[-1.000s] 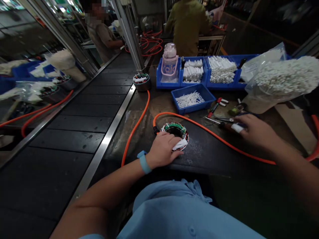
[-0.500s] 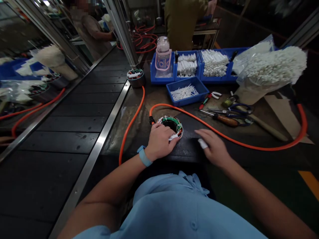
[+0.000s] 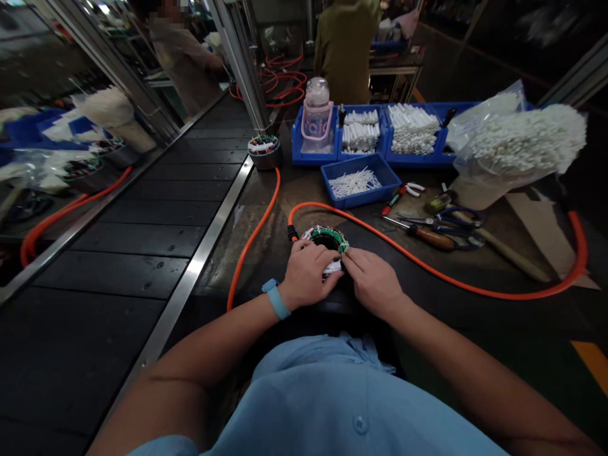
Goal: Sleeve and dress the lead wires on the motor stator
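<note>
A round motor stator (image 3: 338, 237) with green and white windings stands on the bench close to my body. My left hand (image 3: 308, 271) is closed over its left and near rim. A white sleeve (image 3: 332, 268) shows at the thumb and fingertips of that hand. At the right rim, my right hand (image 3: 373, 278) has its fingers pressed together, almost meeting the left fingertips. What it pinches is hidden. An orange cable (image 3: 313, 204) joins the stator at its upper left through a black fitting (image 3: 292, 233).
Behind lie a small blue tray (image 3: 361, 182) of white ties and blue bins (image 3: 389, 152) with white tubes. Pliers (image 3: 413, 189), a screwdriver (image 3: 434, 238) and scissors lie to the right. Another stator (image 3: 265, 152) stands beside the slatted conveyor (image 3: 137, 231). Two people are farther back.
My right hand has moved left from beside the stator onto its right rim, and its fingers have closed. My left hand stays on the stator. The view has tilted slightly.
</note>
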### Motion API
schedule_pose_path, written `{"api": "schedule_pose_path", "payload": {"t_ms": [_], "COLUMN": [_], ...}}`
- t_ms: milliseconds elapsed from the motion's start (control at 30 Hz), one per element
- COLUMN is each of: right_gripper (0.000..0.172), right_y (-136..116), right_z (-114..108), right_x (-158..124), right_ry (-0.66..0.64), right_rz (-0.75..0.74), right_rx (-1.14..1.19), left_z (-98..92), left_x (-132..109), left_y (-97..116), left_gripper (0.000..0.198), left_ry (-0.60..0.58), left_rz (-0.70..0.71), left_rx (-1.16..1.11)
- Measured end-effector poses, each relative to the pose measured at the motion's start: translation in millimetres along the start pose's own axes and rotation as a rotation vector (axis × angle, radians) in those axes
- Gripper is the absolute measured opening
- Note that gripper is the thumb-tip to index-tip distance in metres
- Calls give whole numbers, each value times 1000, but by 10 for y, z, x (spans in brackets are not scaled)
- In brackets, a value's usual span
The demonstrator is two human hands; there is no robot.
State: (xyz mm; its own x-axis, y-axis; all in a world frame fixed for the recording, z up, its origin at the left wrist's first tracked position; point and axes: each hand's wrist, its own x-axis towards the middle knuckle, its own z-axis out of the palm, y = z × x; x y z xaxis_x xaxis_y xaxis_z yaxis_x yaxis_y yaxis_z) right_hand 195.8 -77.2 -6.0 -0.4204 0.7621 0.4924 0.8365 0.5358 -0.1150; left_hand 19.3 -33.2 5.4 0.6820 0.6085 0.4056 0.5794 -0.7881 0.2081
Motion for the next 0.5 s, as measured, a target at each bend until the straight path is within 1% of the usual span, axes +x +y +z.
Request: {"api": "schedule_pose_path", "payload": {"t_ms": [67, 133, 167, 233, 267, 300, 333, 400, 433, 467, 500], "right_gripper": [42, 47, 47, 41, 39, 35, 30, 20, 15, 11, 9], "right_y": [107, 340, 502, 882, 1079, 1265, 1430, 1667, 1732, 1763, 1763], "right_z": [-56, -165, -243, -432, -535, -635, -726, -875, -934, -989, -1046], "right_x": [-95, -361, -564, -1077, -1359, -1634, -1884, -2254, -2360, -2413, -2419], "right_ry": [-73, -132, -137, -148, -185, -270, -330, -386, -419, -448, -445], "right_rz": [28, 98, 181, 398, 494, 543, 569, 543, 523, 492, 480], "right_rx": [110, 135, 66, -199, -332, -413, -452, -443, -429, -400, -388], "left_z": [12, 25, 31, 42, 46, 50, 52, 54, 53, 51, 48], "left_x": [-32, -56, -63, -66, -63, -59, -54, -47, -46, -46, -47], "left_y": [-18, -40, -49, -61, -62, -62, -61, -59, -59, -60, -61], "left_gripper": [38, 40, 40, 38, 37, 36, 35, 35, 35, 35, 35], "left_ry": [20, 15, 11, 9, 12, 16, 19, 23, 23, 22, 19], "left_rz": [57, 98, 102, 91, 86, 86, 87, 90, 90, 92, 93], "left_rx": [17, 40, 45, 40, 35, 31, 29, 31, 34, 38, 43]}}
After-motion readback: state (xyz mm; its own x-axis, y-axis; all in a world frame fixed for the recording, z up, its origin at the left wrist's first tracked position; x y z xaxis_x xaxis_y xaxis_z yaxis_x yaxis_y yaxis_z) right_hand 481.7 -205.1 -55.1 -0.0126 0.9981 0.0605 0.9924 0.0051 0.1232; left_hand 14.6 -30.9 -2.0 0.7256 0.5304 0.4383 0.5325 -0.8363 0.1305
